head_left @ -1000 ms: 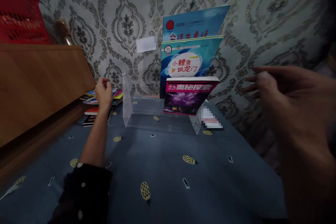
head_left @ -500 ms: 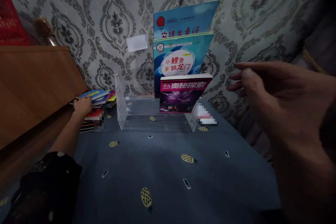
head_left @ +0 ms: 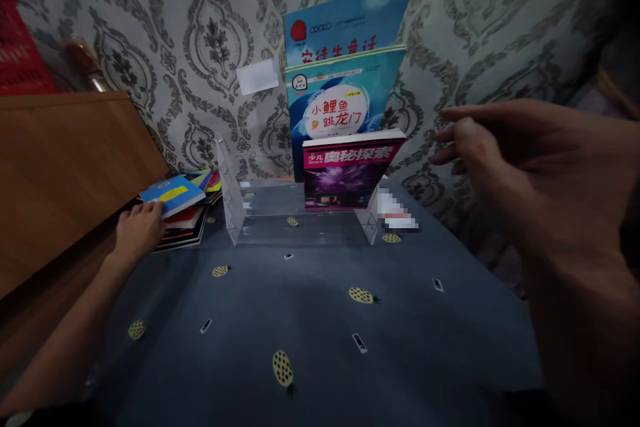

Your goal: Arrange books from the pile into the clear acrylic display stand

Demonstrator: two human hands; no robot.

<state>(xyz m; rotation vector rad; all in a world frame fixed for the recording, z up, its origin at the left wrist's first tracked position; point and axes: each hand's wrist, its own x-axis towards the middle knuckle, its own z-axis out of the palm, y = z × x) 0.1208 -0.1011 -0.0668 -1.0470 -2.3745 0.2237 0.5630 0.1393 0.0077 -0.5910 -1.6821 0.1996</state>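
At the left, my left hand (head_left: 140,230) is closed on the near edge of a blue book (head_left: 175,195) with a yellow strip, tilted over a pile of books (head_left: 187,219). My right hand (head_left: 505,153) hangs in the air at the right, holding nothing, thumb and fingers loosely apart. Between my hands stands a clear stepped acrylic rack (head_left: 230,193). On its right side a magenta-and-purple book (head_left: 345,177) leans in front, a teal book (head_left: 330,103) behind it, and a taller blue book (head_left: 345,17) at the back.
A wooden cabinet (head_left: 75,167) with a red basket (head_left: 23,47) on top borders the left. Patterned wallpaper (head_left: 215,27) rises behind the rack. A pixelated white item (head_left: 395,210) lies right of the rack on the dark blue tablecloth (head_left: 320,307).
My left hand has drawn back toward me from the pile, pulling the blue book with it and turning it. My right hand is nearly still. The view has shifted slightly.
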